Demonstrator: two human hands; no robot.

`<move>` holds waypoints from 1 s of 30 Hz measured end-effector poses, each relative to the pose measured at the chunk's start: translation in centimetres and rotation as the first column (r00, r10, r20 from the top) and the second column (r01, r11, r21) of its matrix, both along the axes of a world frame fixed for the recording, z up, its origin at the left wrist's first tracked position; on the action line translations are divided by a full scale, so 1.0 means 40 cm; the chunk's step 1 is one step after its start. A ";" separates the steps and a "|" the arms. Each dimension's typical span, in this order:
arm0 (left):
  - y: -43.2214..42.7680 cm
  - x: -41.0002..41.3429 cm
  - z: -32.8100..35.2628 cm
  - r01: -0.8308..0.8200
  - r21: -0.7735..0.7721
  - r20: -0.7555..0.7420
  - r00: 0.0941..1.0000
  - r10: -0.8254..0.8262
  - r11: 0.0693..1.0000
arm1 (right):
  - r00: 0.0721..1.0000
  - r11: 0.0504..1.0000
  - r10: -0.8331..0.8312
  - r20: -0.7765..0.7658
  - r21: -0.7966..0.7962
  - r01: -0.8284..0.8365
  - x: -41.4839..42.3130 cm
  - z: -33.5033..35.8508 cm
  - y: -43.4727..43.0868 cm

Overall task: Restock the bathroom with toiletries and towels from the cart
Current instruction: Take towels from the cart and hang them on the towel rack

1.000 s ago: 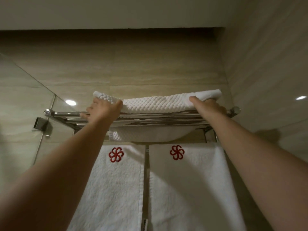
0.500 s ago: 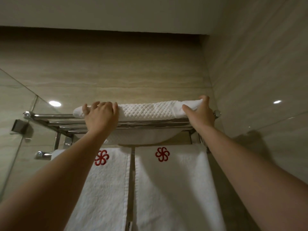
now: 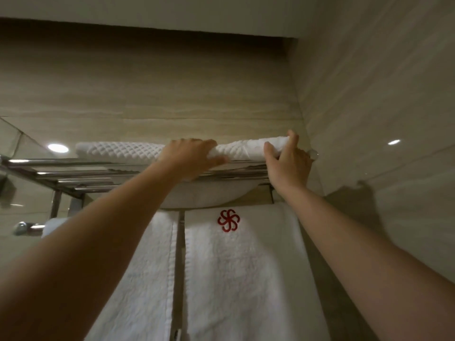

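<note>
Folded towel [image 3: 118,151] lay along the top of the chrome rack [image 3: 73,173], high against the wall, above two hanging towels [image 3: 246,267]. In the head view, my left hand [image 3: 189,156] curled over its front edge near the middle, and my right hand [image 3: 288,163] pinched the right end between thumb and fingers. That end looked bunched and a little raised. To square the folded towel well, I judged I should press the right end flat, smooth outward along the front edge with both hands, and keep it seated on the bars so nothing drooped over the red emblem [image 3: 228,220] below.
</note>
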State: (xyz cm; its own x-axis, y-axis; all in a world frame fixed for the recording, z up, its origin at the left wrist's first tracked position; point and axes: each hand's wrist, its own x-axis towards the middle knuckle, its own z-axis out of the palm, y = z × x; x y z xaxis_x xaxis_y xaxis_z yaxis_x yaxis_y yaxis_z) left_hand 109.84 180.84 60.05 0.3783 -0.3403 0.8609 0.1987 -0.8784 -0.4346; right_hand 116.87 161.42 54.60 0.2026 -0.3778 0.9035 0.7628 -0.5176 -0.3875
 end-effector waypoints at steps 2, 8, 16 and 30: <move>0.004 -0.001 0.023 0.022 -0.053 -0.075 0.997 -0.026 0.998 | 0.976 0.991 0.090 0.201 0.082 -0.108 -0.003 -0.038 0.021; 0.001 0.009 0.048 0.060 -0.125 -0.128 0.989 -0.076 0.990 | 0.879 0.980 0.144 0.455 0.061 -0.192 0.014 -0.095 0.038; 0.002 0.028 0.061 0.038 -0.185 -0.068 0.996 -0.052 0.982 | 0.896 0.933 0.152 0.416 -0.359 0.009 0.059 -0.147 0.105; 0.014 0.014 0.004 0.125 0.027 0.170 0.977 -0.128 0.992 | 0.960 0.590 -0.089 -0.264 -0.791 -0.162 0.141 0.009 0.222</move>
